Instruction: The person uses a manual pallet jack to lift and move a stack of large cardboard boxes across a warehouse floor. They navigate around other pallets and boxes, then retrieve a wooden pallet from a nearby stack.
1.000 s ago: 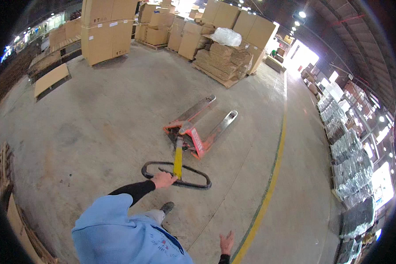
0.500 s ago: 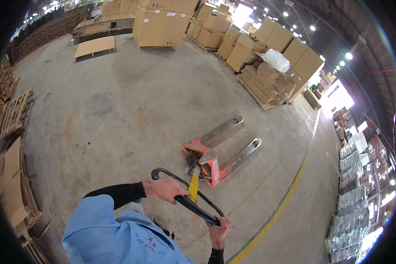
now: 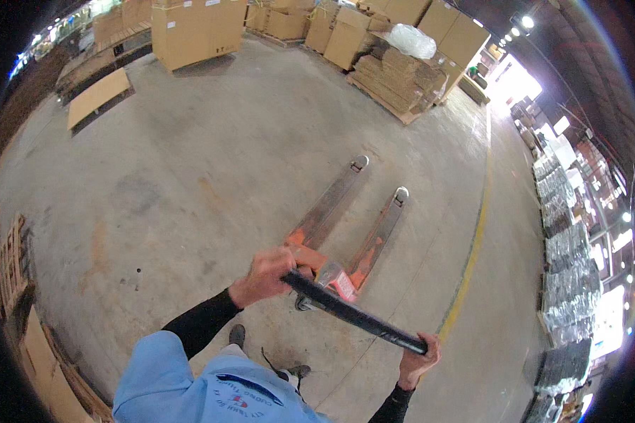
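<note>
An orange pallet jack (image 3: 307, 255) stands on the concrete, its two worn forks pointing away from me and a little right. Its black handle bar (image 3: 353, 314) is up close to me, slanting down to the right. Around the bar's left end my left hand (image 3: 264, 273) is closed, slightly blurred. My right hand (image 3: 420, 356) grips the right end. Most of the handle's shaft is hidden behind the bar. Nothing lies on the forks.
Ahead are big cardboard boxes (image 3: 197, 32) and a pallet of flattened cardboard (image 3: 395, 79). A low cardboard-topped pallet (image 3: 99, 99) lies far left, wooden pallets (image 3: 10, 261) nearer. Wrapped stacks (image 3: 568, 264) line the right, beyond a yellow floor line (image 3: 473, 261).
The handle has come up toward me, and the forks have swung to point more straight ahead. My left hand has shifted from the bar's middle to its left end; my right hand moved right.
</note>
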The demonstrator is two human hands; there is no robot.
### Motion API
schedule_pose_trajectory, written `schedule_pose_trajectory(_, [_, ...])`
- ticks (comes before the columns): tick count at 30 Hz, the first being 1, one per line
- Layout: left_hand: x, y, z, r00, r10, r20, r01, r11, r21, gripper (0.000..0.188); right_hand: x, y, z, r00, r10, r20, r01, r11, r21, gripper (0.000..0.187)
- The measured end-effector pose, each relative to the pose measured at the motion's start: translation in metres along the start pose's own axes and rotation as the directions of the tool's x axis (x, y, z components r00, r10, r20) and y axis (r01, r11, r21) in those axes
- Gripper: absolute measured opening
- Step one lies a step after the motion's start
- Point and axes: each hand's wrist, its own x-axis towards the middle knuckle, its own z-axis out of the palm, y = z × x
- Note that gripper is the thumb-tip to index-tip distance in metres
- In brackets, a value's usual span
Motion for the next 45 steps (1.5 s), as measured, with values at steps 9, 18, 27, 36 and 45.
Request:
schedule_pose_trajectory(9, [0.064, -0.131, 0.135, 0.951, -0.043, -0.305, -0.011, 0.985, -0.174, 0.026, 0.059, 0.052, 0.048, 0.869, 0.377, -0.32, -0.316, 0.921, 0.228, 0.019])
schedule_pose_trajectory(18, [0.075, -0.172, 0.125, 0.897, -0.436, 0.074, 0.406, 0.747, -0.526, 0.029, -0.004, -0.018, 0.038, 0.929, 0.227, -0.292, -0.294, 0.932, -0.21, 0.03])
schedule_pose_trajectory(27, [0.097, -0.199, 0.141, 0.813, -0.572, 0.106, 0.42, 0.451, -0.788, 0.054, 0.01, -0.084, 0.046, 0.9, 0.236, -0.367, -0.37, 0.858, -0.357, 0.028])
schedule_pose_trajectory(36, [0.171, -0.217, 0.216, 0.956, 0.272, 0.107, -0.29, 0.837, 0.464, 0.036, 0.004, -0.07, 0.054, 0.906, 0.196, -0.375, -0.311, 0.909, -0.276, 0.036])
schedule_pose_trajectory(45, [0.231, -0.209, 0.353, 0.89, 0.435, 0.136, -0.419, 0.664, 0.619, 0.017, 0.036, 0.022, 0.03, 0.842, 0.342, -0.417, -0.402, 0.913, -0.064, 0.037])
